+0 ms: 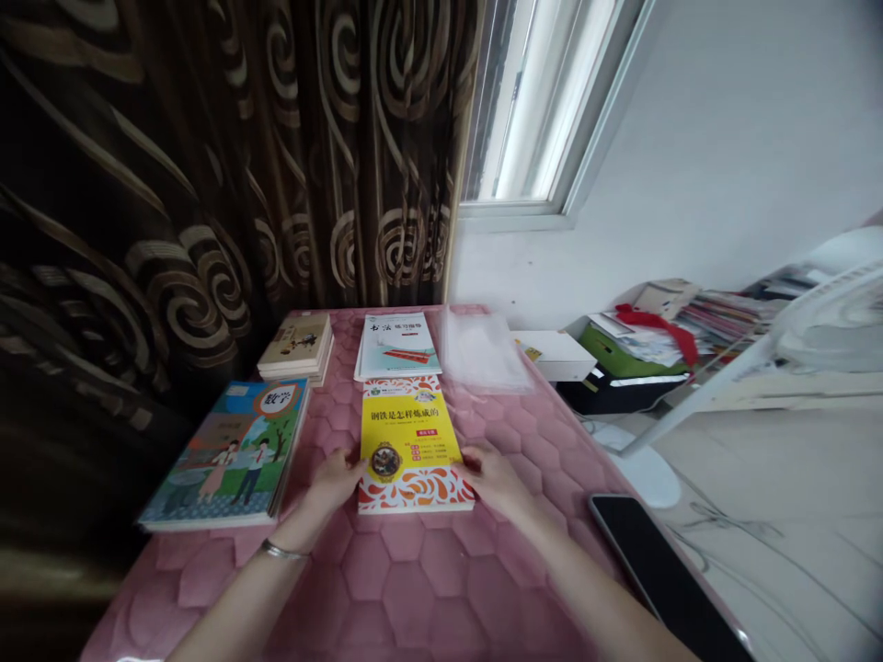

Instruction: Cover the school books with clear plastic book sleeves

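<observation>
A yellow book (pixel 411 441) with an orange patterned lower cover lies flat in the middle of the pink quilted table (pixel 414 588). My left hand (pixel 336 480) grips its left edge, fingers curled against the cover; a silver bracelet sits on that wrist. My right hand (pixel 495 478) holds the book's right edge, fingers bent round it. Both hands rest on the table surface.
A stack of green illustrated textbooks (pixel 227 457) lies at the left. Behind are a small stack of beige books (pixel 298 347), a white workbook (pixel 396 346) and clear plastic sleeves (pixel 479 349). A dark phone (pixel 655 570) lies at the right edge. Brown curtain behind, white fan right.
</observation>
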Available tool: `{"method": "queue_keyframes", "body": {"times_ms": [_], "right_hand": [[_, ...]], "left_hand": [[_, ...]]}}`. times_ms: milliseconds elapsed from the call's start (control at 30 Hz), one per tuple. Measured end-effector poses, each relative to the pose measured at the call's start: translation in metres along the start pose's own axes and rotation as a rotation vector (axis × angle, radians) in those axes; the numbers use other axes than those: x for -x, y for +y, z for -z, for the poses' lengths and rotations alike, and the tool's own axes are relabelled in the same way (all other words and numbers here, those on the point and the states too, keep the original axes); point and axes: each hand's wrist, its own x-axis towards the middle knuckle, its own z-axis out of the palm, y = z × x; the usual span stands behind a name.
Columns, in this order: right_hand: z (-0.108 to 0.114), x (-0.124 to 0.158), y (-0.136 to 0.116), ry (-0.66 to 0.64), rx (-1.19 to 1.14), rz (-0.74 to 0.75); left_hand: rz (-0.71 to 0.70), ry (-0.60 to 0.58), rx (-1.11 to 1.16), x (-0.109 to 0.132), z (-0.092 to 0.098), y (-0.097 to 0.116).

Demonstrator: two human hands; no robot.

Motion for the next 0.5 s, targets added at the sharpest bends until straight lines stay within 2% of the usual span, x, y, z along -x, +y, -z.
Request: {"method": "queue_keyframes", "body": {"times_ms": [100,167,267,367,500], "right_hand": [[0.004,-0.015,-0.016,-0.018,0.197,-0.019],[0.011,-0.028,-0.029,-0.040,0.353,0.031],[0.022,-0.048,-0.047,-0.175,0.554,0.111],[0.029,-0.062,-0.055,-0.271,0.612,0.107],[0.031,-0.071,-0.059,-0.239,0.666,0.073]], "left_hand": [[0.047,0.005,-0.001,-0.006,-0.002,0.010],[0.089,-0.010,0.025,-0.009,-0.004,0.015],[0.167,-0.072,0.120,-0.012,-0.007,0.022],[0.229,-0.144,0.291,-0.012,-0.010,0.025],[0.265,-0.198,0.545,-0.005,-0.017,0.026]]}}
